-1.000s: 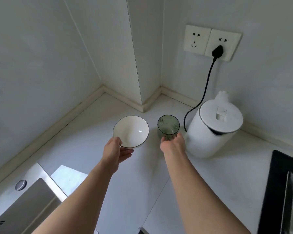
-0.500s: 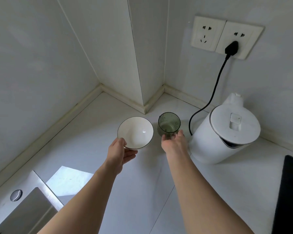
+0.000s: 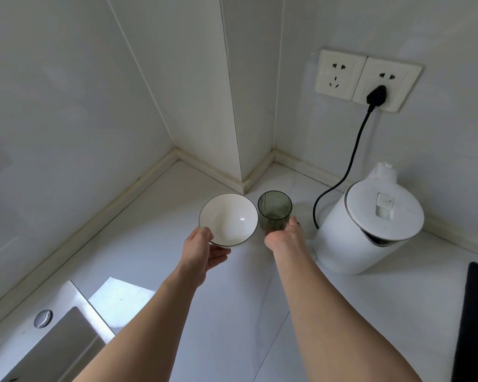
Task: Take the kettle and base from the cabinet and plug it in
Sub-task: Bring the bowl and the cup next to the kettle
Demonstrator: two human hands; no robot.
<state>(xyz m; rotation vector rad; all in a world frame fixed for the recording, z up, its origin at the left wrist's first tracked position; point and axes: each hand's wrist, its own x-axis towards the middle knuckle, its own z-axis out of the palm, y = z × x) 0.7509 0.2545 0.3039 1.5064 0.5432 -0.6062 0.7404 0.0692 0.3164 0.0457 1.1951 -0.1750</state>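
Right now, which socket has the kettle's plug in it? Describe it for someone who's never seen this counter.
Find the white kettle on the counter and follow its black cord up the wall. Two white sockets sit side by side; the right socket holds the black plug, the left socket none.

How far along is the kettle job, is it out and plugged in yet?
It looks done: the white kettle stands on the counter, and its black cord runs up to a plug seated in the right-hand wall socket. The base is hidden under the kettle. Right now the left hand holds a white bowl and the right hand grips a green glass. Nothing of the kettle task seems left.
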